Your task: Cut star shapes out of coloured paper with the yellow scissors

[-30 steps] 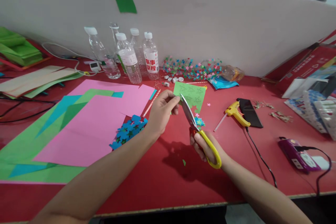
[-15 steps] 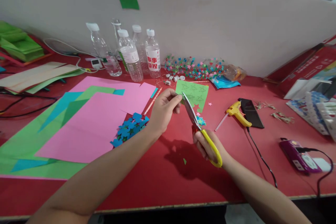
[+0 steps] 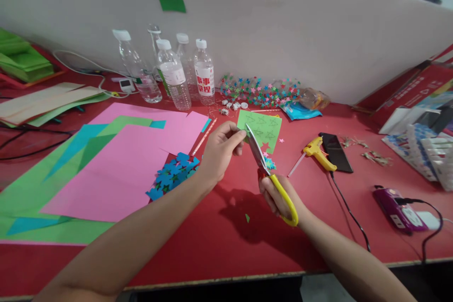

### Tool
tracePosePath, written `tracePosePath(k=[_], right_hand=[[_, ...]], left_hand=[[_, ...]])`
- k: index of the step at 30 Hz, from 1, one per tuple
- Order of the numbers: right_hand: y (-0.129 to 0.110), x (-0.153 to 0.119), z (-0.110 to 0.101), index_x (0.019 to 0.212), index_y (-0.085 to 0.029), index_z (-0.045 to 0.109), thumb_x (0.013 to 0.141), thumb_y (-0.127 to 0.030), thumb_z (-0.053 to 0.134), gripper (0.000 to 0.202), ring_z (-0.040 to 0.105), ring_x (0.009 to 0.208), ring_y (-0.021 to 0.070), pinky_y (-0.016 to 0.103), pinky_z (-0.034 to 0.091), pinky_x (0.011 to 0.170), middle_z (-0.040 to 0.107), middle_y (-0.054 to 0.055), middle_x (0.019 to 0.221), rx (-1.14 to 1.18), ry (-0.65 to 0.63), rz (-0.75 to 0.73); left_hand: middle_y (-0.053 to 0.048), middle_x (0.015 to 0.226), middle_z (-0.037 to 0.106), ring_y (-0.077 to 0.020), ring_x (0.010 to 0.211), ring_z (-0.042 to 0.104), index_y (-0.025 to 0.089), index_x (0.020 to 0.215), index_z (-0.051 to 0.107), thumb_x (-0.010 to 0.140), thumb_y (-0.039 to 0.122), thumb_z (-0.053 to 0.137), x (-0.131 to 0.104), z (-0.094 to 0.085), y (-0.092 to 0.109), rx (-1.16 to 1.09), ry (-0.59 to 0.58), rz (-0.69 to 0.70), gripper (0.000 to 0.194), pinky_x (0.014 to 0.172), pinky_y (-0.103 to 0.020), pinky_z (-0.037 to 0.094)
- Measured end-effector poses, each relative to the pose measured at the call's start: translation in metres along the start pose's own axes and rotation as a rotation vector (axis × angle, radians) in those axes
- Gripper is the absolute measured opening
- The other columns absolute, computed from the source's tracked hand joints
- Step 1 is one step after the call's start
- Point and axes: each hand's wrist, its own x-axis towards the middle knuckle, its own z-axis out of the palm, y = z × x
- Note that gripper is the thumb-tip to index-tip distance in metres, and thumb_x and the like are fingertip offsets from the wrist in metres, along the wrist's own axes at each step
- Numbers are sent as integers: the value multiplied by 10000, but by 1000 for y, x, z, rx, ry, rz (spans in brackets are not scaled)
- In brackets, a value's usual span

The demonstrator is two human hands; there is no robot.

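Observation:
Yellow-handled scissors (image 3: 257, 152) are in my right hand (image 3: 278, 193), its fingers through the handles. Their blades point up and away, with the tips beside my left fingertips. My left hand (image 3: 222, 148) is closed in a pinch on a small piece of green paper (image 3: 247, 131), mostly hidden by the fingers and hard to tell from the sheet behind. That light green sheet (image 3: 264, 120) lies beyond both hands, with several stars drawn on it and its lower edge cut away. Small cut paper stars (image 3: 271, 163) lie partly behind the scissors. A green scrap (image 3: 247, 218) rests on the red table.
Large coloured sheets (image 3: 109, 174) and a pile of blue cut pieces (image 3: 173, 174) lie left. Several plastic bottles (image 3: 173, 75) stand at the wall beside a star-covered bottle (image 3: 262, 90) on its side. Right are a yellow glue gun (image 3: 318, 153), a phone (image 3: 336, 151) and a purple power socket (image 3: 399, 210).
The camera view has shifted slightly, so the table things appear a little further left. Both hands and the scissors stay in nearly the same place.

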Motion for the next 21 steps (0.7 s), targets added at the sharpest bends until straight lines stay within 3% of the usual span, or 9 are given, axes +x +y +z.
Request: tracePosePath(k=[8,14,21], right_hand=[[-2,1,-5,622,-242,396,816,-649,417,451,321,262,81,210,264,306,373,-77,316,-27,-3,-17],[-6,1,-6,611,-245,396,817,-674,390,476,337,270,88,217,310,333,385,-71,298,-39,-46,-91],[-4,1,-3,597,-249,389,807,-634,422,441,322,261,81,216,302,335,375,-80,297,-18,-7,-65]], left_hand=[[55,545,506,-61,472,468,186,687,553,781,260,629,2,-2,6,25,5,10,142,501,-207,390],[53,558,524,-66,464,493,179,698,574,762,236,628,6,-7,9,54,63,53,102,493,-213,403],[25,604,608,-79,497,542,164,751,620,764,285,661,4,-4,7,4,-70,-18,128,528,-223,438]])
